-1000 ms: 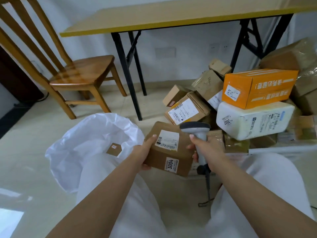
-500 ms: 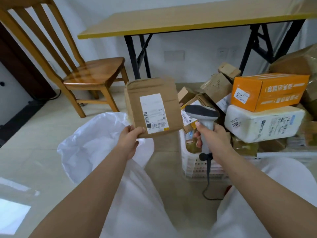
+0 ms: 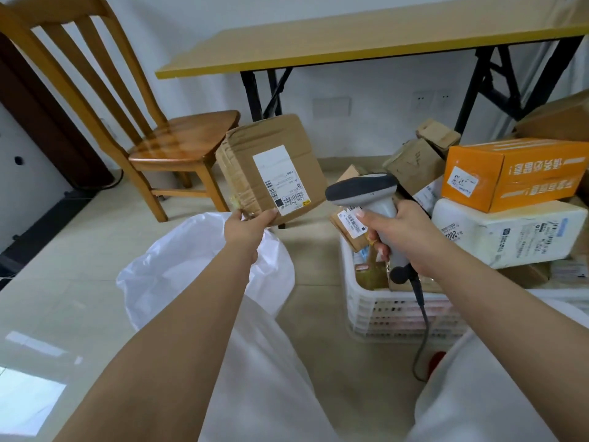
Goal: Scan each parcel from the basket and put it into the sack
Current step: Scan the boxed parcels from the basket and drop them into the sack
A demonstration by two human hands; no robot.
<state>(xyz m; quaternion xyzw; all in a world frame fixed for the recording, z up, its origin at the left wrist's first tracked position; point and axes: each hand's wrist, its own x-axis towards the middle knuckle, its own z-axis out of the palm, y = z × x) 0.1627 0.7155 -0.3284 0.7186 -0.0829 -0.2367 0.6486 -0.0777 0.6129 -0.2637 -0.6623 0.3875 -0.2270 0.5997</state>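
My left hand (image 3: 245,226) pinches the lower edge of a brown cardboard parcel (image 3: 271,169) and holds it upright above the white sack (image 3: 178,266), with its white barcode label facing me. My right hand (image 3: 401,237) grips the handle of a grey barcode scanner (image 3: 366,189); its head points left at the parcel's label. The white plastic basket (image 3: 392,311) stands on the floor to the right, under the scanner, with several parcels in it.
An orange box (image 3: 513,170) and a white wrapped parcel (image 3: 510,234) top the heap at right. A wooden chair (image 3: 178,145) stands at back left, a folding table (image 3: 366,43) behind. The scanner cable (image 3: 424,330) hangs beside the basket. My white-clad knees fill the foreground.
My left hand lifted the parcel from low in front of me, turned its large label towards me and tilted it. The scanner rose and now points at the label.
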